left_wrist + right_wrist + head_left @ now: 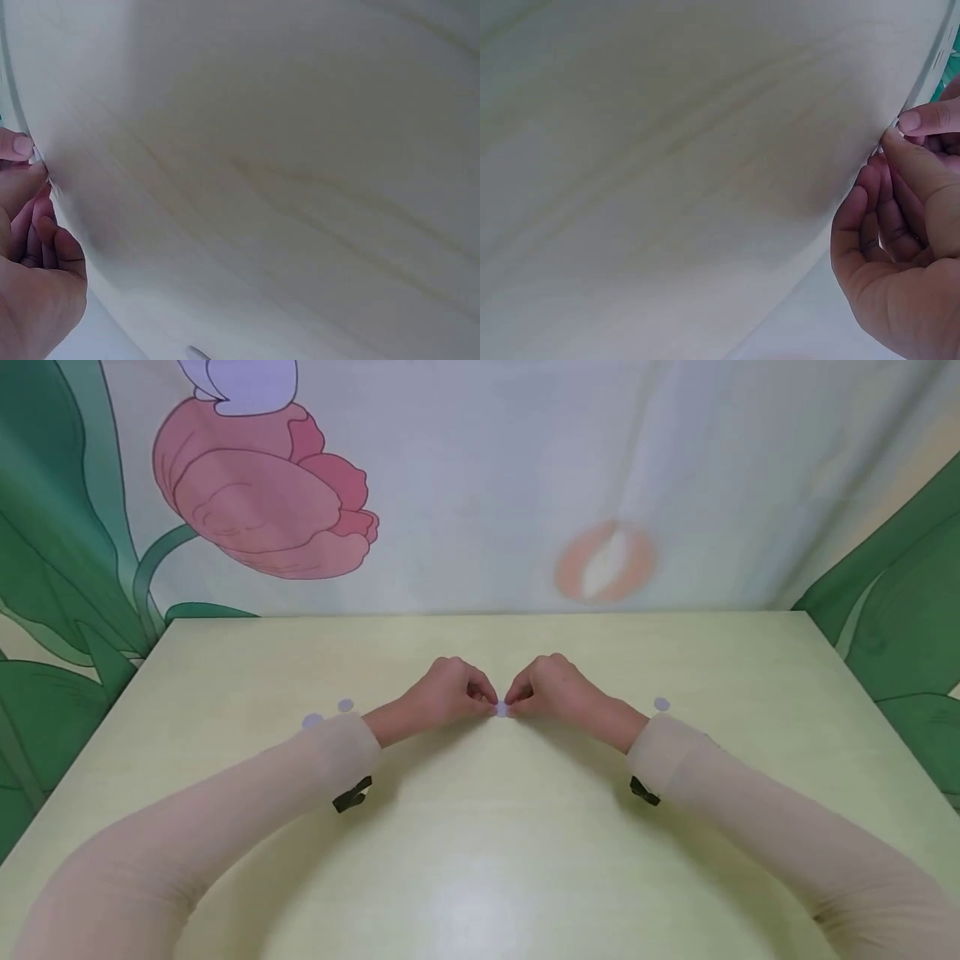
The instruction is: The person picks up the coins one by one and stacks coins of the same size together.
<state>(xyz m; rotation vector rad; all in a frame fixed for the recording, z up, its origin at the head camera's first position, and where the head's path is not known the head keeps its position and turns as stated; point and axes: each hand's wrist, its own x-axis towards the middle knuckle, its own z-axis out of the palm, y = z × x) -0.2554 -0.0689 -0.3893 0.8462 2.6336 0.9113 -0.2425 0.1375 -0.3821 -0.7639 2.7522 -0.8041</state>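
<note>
In the head view a small pale lavender disc [502, 709] is held between the two hands over the middle of the table. The left hand [453, 692] pinches its left edge between thumb and fingers. From the other side the right hand [553, 688] pinches the right edge. Both wrist views show the fingertips nearly meeting, with only a sliver of the disc between them. What the disc is made of cannot be told; most of its face is hidden by fingers.
Two similar discs lie by the left sleeve, one partly covered disc [312, 720] and one smaller-looking disc [345, 704]. Another disc [662, 703] lies beyond the right cuff. The pale table [480, 827] ends at a printed flower curtain [480, 485].
</note>
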